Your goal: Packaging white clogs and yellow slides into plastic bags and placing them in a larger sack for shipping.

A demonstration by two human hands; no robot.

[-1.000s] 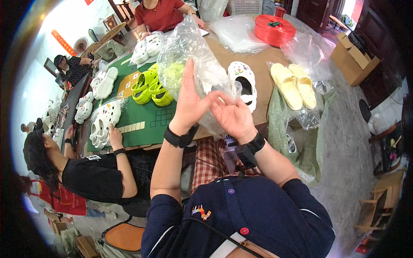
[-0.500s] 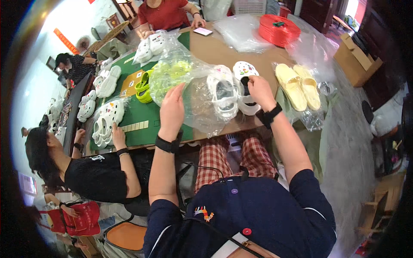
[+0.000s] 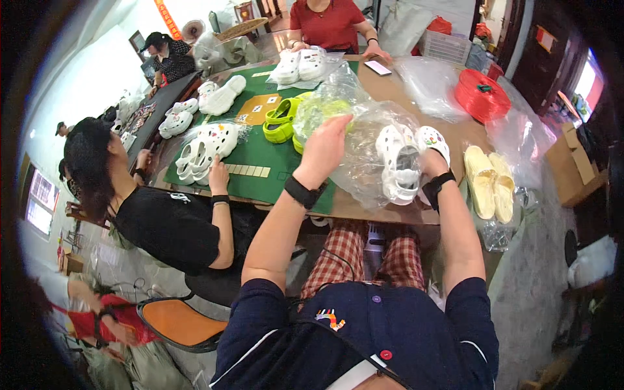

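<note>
My left hand (image 3: pixel 323 151) is beside a clear plastic bag (image 3: pixel 359 170), its straight fingers held together at the film's edge. The bag lies around one white clog (image 3: pixel 398 166), and its film wrinkles over the shoe. Right against that shoe is the other white clog (image 3: pixel 433 138), with colourful charms on its toe. My right hand (image 3: pixel 432 164) grips it near the foot opening, the fingertips hidden by the shoe. Just beyond my left hand sit lime-green clogs (image 3: pixel 279 122), some of them under more clear film.
Pale yellow slippers (image 3: pixel 481 185) lie at the right table edge. Behind are a red twine roll (image 3: pixel 482 96) and a stack of plastic bags (image 3: pixel 429 84). A co-worker in black (image 3: pixel 166 221) handles bagged white clogs (image 3: pixel 207 151) at left; a person in red (image 3: pixel 325 29) stands opposite.
The view has swung left, so the table sits further right in the picture. My right hand stays on the charm clog and my left hand stays by the bag.
</note>
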